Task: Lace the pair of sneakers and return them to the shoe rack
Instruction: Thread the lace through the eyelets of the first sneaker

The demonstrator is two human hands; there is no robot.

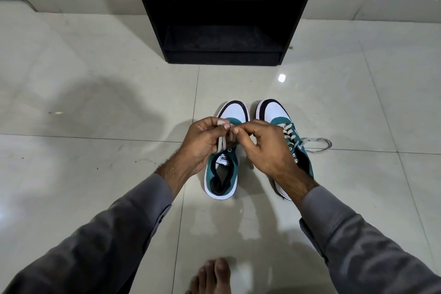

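Note:
Two teal, white and black sneakers stand side by side on the floor, toes pointing away from me. Over the left sneaker [223, 174], my left hand [202, 143] pinches a grey lace [220, 144] whose strands hang toward the shoe. My right hand [265, 148] grips the same lace just beside it, fingertips almost touching. The right sneaker [276, 112] is laced, partly hidden under my right wrist, and its loose lace ends [317, 144] lie on the floor to its right. The black shoe rack [222, 38] stands straight ahead.
Glossy pale floor tiles [95, 114] spread out on every side. My bare foot [212, 277] shows at the bottom edge. The rack's lower shelves look dark with no shoes visible in them. A wall with a dark stripe runs behind the rack.

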